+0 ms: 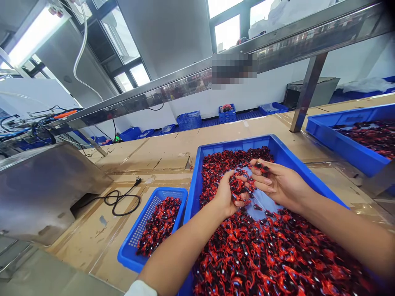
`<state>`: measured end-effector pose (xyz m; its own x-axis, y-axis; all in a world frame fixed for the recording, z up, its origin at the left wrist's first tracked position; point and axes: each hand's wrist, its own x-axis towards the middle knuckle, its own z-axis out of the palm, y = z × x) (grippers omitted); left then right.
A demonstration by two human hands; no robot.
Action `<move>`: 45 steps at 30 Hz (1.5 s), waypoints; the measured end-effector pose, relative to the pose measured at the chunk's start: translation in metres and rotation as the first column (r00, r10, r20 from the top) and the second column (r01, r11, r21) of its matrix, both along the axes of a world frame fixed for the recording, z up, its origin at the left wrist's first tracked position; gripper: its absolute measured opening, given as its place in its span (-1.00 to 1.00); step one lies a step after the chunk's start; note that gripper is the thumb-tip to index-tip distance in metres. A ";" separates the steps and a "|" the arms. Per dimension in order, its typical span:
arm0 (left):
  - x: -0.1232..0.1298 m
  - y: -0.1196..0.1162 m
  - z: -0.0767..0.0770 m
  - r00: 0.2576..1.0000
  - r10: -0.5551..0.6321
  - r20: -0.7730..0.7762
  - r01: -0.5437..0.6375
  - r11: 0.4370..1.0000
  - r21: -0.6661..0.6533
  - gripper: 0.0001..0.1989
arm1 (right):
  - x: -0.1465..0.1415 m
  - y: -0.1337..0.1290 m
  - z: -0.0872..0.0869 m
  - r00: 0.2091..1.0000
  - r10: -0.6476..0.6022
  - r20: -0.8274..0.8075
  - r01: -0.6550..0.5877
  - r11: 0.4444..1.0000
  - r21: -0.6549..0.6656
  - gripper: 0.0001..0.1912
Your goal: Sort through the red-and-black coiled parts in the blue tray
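- The fingers of the left hand are curled around a handful of small red-and-black pieces, so this hand is closed on them.
- The right hand has its fingers stretched toward the left hand, and its fingertips pinch one small dark piece at the top.
- Both hands are above the middle of the big blue bin, over a bare patch of the bin floor.
- The bin is full of the same red-and-black pieces, heaped in front of the hands and behind them.
- Left of the big blue bin, touching its side, stands a small blue basket with more of these pieces inside.
- Further left of the bin, a black cable lies in loops on the cardboard-covered table.
- Right of the bin, apart from it, is a second blue bin with dark red pieces.
- Behind the bin, a metal shelf crosses above the table.
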<state>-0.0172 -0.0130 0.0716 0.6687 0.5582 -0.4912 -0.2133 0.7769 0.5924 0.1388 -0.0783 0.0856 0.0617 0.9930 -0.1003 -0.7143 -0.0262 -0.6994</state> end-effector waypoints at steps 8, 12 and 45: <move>0.000 0.000 -0.001 1.000 0.006 -0.006 -0.006 1.000 -0.025 -0.63 | 0.004 0.006 0.000 0.997 -0.017 0.081 0.021 0.999 -0.038 -0.86; -0.002 0.001 0.000 1.000 0.020 0.020 -0.020 0.999 -0.033 -0.63 | 0.009 0.005 0.003 0.982 0.020 0.190 -0.007 0.998 -0.069 -0.79; -0.005 0.004 -0.001 0.986 0.118 0.119 -0.129 0.988 0.088 -0.65 | -0.006 0.004 -0.018 0.809 0.181 0.560 0.000 0.952 -0.307 -0.56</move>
<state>-0.0223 -0.0091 0.0707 0.6397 0.6805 -0.3572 -0.3740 0.6817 0.6289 0.1325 -0.0744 0.0680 0.1085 0.9314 -0.3474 -0.1660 -0.3276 -0.9301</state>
